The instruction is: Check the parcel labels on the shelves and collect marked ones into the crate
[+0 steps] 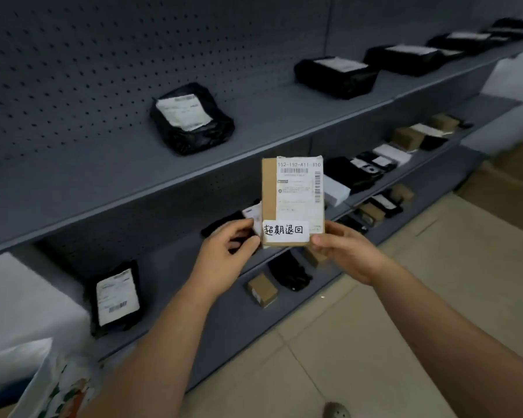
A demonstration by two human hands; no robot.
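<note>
Brown cardboard parcel (290, 203) held upright in front of grey shelves (254, 122), left hand (227, 251) pinching its lower left corner, right hand (344, 251) gripping lower right, white handwritten sticker (285, 231) at bottom, printed label (299, 188) above

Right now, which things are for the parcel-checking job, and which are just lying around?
For the job:
- cardboard parcel, held up by left hand and right hand
- its handwritten sticker
- black-bagged parcels lying on the shelves

Just lying around:
- cardboard boxes on the floor
- patterned bag at lower left
</note>
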